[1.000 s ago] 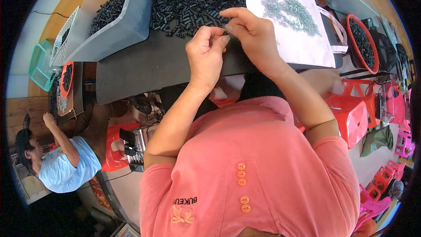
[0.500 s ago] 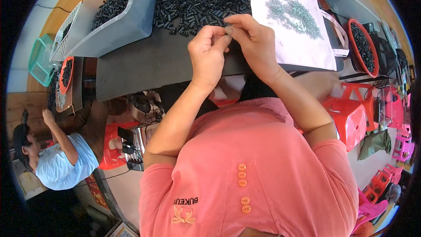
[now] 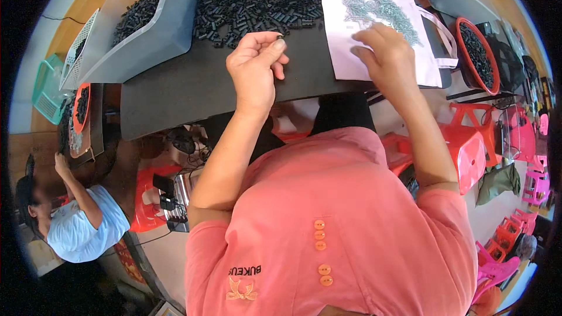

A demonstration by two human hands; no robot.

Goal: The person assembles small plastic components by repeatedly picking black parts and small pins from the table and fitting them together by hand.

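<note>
My left hand is closed above the near part of the dark table, pinching a small black cylindrical piece between thumb and index finger; only its dark end shows. My right hand is over the pale pink cloth bag, thumb and index finger apart, with nothing seen between them. It is beside a loose pile of small shiny, silvery pieces spread on the bag, and covers part of that pile. Beyond my left hand lies a wide heap of small black cylindrical pieces.
A grey plastic bin of black pieces stands at the left on the dark table. A red-rimmed basket of black pieces is at the right, near red stools. Another person works at the far left.
My hands were together over the table; now they are apart. The right has moved right onto the bag, while the left has shifted slightly left with the black piece.
</note>
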